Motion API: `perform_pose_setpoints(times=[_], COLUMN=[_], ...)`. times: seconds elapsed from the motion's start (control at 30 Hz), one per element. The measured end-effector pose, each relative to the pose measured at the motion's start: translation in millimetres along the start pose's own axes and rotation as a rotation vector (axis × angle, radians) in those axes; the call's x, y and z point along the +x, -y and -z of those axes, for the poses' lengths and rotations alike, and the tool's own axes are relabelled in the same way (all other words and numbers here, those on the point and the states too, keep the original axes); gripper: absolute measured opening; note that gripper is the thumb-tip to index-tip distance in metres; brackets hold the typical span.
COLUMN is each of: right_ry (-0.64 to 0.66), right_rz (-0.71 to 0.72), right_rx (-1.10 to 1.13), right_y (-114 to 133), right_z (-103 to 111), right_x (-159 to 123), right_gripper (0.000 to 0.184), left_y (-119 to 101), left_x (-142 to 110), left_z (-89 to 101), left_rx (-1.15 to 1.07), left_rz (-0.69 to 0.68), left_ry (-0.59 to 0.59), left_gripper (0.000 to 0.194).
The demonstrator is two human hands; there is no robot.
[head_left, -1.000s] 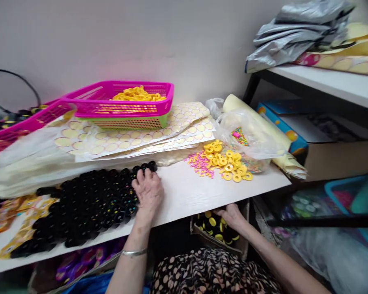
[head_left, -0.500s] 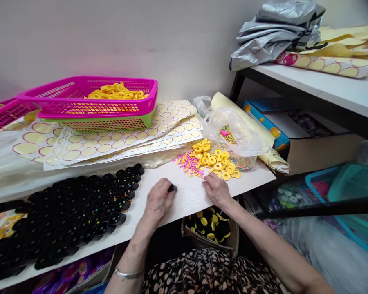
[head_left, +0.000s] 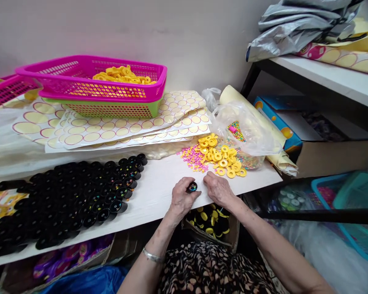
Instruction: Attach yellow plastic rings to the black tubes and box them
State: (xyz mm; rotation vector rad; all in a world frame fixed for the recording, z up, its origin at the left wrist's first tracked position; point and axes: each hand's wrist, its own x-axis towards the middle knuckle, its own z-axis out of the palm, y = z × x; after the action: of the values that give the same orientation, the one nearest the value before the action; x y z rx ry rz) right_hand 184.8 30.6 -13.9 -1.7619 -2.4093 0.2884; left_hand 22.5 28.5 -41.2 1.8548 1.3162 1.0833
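Observation:
My left hand (head_left: pixel 181 197) rests on the white table (head_left: pixel 159 192) with its fingers closed round a small black cap (head_left: pixel 192 187) that shows coloured beads inside. My right hand (head_left: pixel 218 189) lies just right of the cap, fingers curled down near it; I cannot make out anything in them. Just beyond both hands lies a pile of yellow rings (head_left: pixel 222 159) and pink beads (head_left: pixel 194 157). Rows of many black caps (head_left: pixel 76 196) cover the table to the left.
A pink basket (head_left: pixel 88 79) of yellow rings sits on a green basket over sticker sheets (head_left: pixel 125 128) at the back. A clear bag of beads (head_left: pixel 245 134) lies right of the pile. A box of black and yellow parts (head_left: pixel 211 218) sits under the table edge. Shelves stand at right.
My left hand left the rows of black caps and carried one cap rightward to the table's front. My right hand came up from the box below onto the table beside it.

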Motion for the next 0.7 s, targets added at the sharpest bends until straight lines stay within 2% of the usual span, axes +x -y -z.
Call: perform_pose_setpoints(times=[0.1, 0.27, 0.4, 0.53, 0.63, 0.7], right_ry=[-0.039, -0.121, -0.119, -0.178, -0.276, -0.293], right_rz=[0.076, 0.06, 0.052, 0.018, 0.037, 0.092], right_rx=[0.095, 0.368, 0.395, 0.381, 0.555, 0.637], right_y=[-2, -9, -8, 2, 12, 18], right_z=[-4, -9, -11, -11, -8, -5], right_x=[-6, -9, -9, -7, -3, -1], right_gripper=[0.018, 0.008, 0.01, 0.017, 0.014, 0.013], left_y=[3, 2, 2, 0, -2, -3], left_x=[0, -1, -2, -2, -1, -1], left_z=[-0.7, 0.3, 1.9, 3.0, 3.2, 3.1], left_rx=[-0.025, -0.047, -0.042, 0.012, 0.066, 0.098], left_rz=[0.01, 0.032, 0.02, 0.031, 0.021, 0.004], left_ry=[-0.002, -0.005, -0.038, -0.036, -0.012, 0.002], left_gripper=[0.034, 0.04, 0.048, 0.026, 0.017, 0.015])
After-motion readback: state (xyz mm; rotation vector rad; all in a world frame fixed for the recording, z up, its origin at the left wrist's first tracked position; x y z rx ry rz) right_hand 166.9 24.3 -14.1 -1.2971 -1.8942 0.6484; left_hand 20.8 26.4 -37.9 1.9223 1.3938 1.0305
